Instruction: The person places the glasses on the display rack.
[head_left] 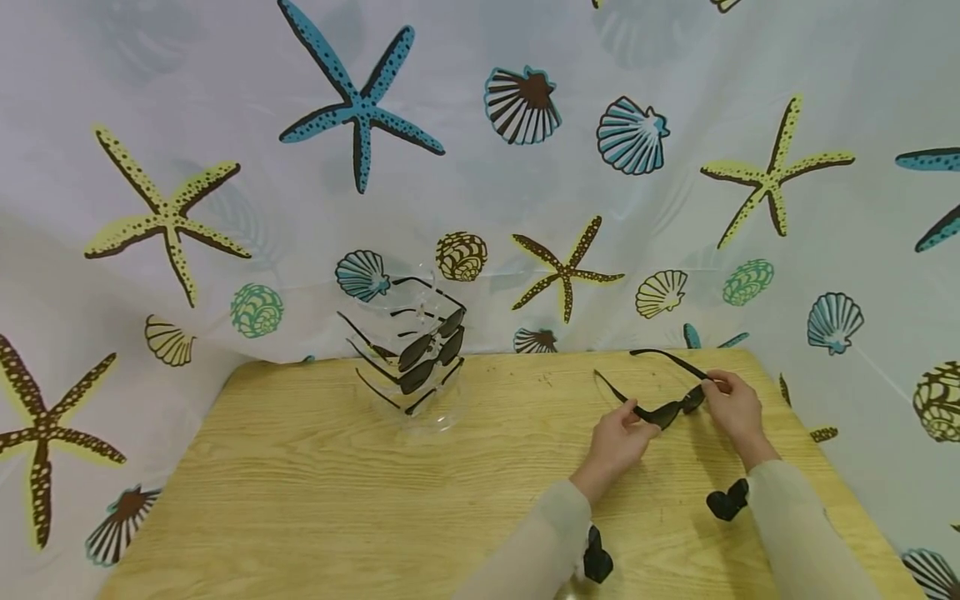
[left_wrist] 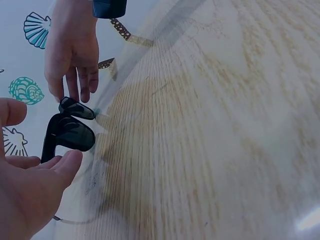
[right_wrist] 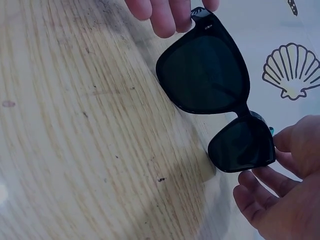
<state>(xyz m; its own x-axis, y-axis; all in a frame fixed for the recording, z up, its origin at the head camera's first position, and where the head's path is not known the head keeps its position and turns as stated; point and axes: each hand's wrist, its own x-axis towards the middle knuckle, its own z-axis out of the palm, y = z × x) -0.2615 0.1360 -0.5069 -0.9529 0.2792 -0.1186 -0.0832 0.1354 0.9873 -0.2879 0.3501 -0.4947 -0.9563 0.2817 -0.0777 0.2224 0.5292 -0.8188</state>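
Observation:
A pair of black sunglasses [head_left: 666,414] is held between both hands just above the right side of the table, lenses toward me and both arms unfolded toward the curtain. My left hand [head_left: 617,446] pinches its left end near the hinge, the thumb below the lens in the left wrist view. At the other end, my right hand [head_left: 738,408] grips the right corner of the frame with thumb and fingers. Both dark lenses [right_wrist: 205,75] show fully in the right wrist view, where only the left hand's fingertips [right_wrist: 162,17] appear at the top.
Left of centre, a clear display stand [head_left: 431,421] holds several pairs of glasses [head_left: 416,375], one above another. The wooden table [head_left: 337,508] meets a white curtain [head_left: 465,192] printed with starfish and shells. Black wrist cameras [head_left: 727,500] hang beside the sleeves.

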